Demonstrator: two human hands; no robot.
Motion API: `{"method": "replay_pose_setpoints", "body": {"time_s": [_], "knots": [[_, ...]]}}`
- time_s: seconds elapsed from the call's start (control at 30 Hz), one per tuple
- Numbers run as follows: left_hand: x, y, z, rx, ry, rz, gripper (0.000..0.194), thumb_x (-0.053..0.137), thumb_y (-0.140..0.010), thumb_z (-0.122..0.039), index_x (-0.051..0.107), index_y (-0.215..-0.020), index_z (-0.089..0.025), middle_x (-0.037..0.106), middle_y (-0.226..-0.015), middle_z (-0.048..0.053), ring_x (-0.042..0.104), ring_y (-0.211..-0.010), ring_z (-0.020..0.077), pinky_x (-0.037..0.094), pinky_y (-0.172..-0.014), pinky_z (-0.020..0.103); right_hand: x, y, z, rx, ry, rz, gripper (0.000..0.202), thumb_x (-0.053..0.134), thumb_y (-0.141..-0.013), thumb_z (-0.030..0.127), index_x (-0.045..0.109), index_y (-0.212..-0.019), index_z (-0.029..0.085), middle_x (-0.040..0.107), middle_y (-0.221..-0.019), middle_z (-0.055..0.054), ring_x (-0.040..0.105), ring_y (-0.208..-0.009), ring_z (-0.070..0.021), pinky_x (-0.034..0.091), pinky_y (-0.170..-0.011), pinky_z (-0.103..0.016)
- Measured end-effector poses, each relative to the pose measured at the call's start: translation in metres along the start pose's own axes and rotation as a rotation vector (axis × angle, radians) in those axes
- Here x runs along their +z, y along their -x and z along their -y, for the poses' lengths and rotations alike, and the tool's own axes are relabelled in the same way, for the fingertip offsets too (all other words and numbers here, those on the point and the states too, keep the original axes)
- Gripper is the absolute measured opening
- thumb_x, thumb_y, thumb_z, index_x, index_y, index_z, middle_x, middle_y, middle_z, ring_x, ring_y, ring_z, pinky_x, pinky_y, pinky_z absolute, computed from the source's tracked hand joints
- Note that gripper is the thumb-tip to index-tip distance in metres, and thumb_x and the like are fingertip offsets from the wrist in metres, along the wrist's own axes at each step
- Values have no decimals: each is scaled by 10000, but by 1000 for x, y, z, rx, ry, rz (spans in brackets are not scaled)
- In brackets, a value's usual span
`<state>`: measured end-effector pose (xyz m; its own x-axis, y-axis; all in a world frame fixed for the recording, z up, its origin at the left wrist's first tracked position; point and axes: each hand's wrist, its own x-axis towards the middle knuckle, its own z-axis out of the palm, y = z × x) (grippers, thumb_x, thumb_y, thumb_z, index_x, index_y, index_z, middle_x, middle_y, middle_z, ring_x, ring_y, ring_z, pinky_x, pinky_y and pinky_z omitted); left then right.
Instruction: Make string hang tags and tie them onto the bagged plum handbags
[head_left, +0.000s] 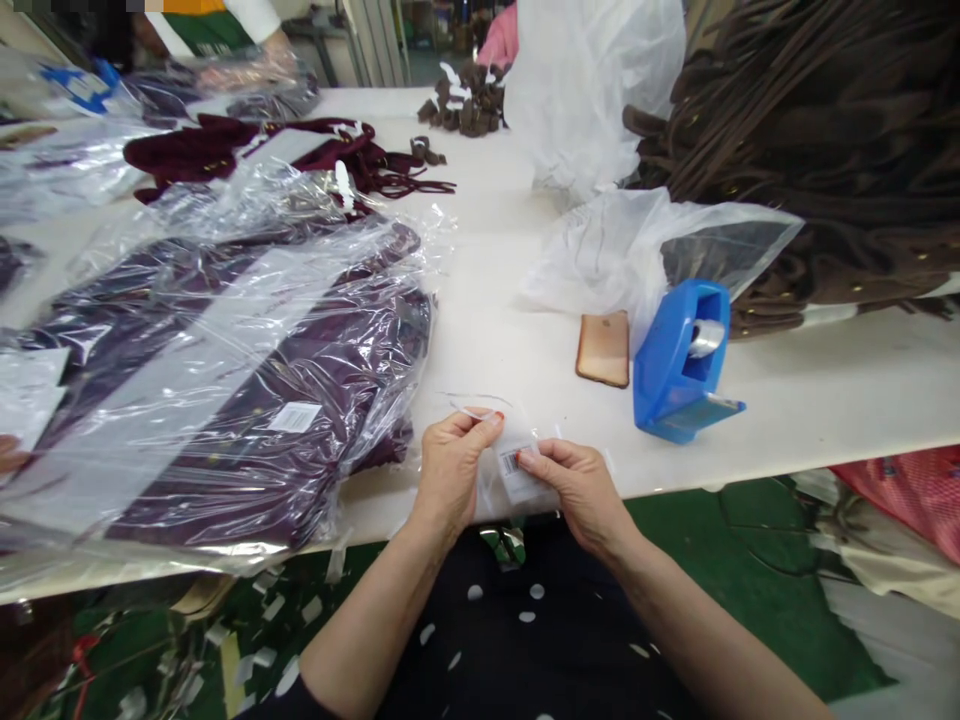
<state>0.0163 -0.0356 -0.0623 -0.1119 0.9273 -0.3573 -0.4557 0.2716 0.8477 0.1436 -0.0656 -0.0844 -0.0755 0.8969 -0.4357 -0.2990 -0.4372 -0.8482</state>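
Your left hand (455, 468) is pinching a thin white strip (472, 412), your right hand (576, 485) is pinching a barcode label (519, 478), which is sitting between them near the edge of the counter (480, 270). Rightward, a phone (602, 348) is lying beside a blue tape dispenser (662, 378); leftward, bagged purple garments (360, 350) are spreading wide.

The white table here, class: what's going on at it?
A person is working with two bare hands over the near edge of the white table. The right hand holds a barcoded label, while the left hand pinches what looks like a thin pale strip. A dark purple bundle in clear plastic lies to their left. To their right are a gold phone and a blue tape dispenser.
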Motion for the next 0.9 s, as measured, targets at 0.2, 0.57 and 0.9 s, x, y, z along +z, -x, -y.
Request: {"method": "replay_pose_setpoints", "body": {"time_s": [0.2,0.57,0.9], "knots": [[-1,2,7,28,-39,-9,78,723,-571,-190,673,-596,-136,634,-651,14,540,-656,118,411,-655,236,6,-4,6,32,-75,-16,255,791,-559,357,699,-666,145,658,-607,-9,538,-519,-116,407,-511,-235],[-8,2,9,-55,32,73,174,697,-653,-275,702,-755,-134,637,-731,22,530,-632,98,395,-593,214,8,-6,6,47,-137,-24,243,795,-552,336,700,-674,149,663,-592,-13,556,-513,-122,418,-497,-233],[-5,-1,16,39,-22,-6,81,692,-643,-224,695,-658,-144,625,-625,-5,511,-601,90,376,-597,208,11,-7,2,33,-187,-85,218,800,-542,315,700,-665,165,673,-633,-6,569,-566,-131,434,-532,-239]]}}
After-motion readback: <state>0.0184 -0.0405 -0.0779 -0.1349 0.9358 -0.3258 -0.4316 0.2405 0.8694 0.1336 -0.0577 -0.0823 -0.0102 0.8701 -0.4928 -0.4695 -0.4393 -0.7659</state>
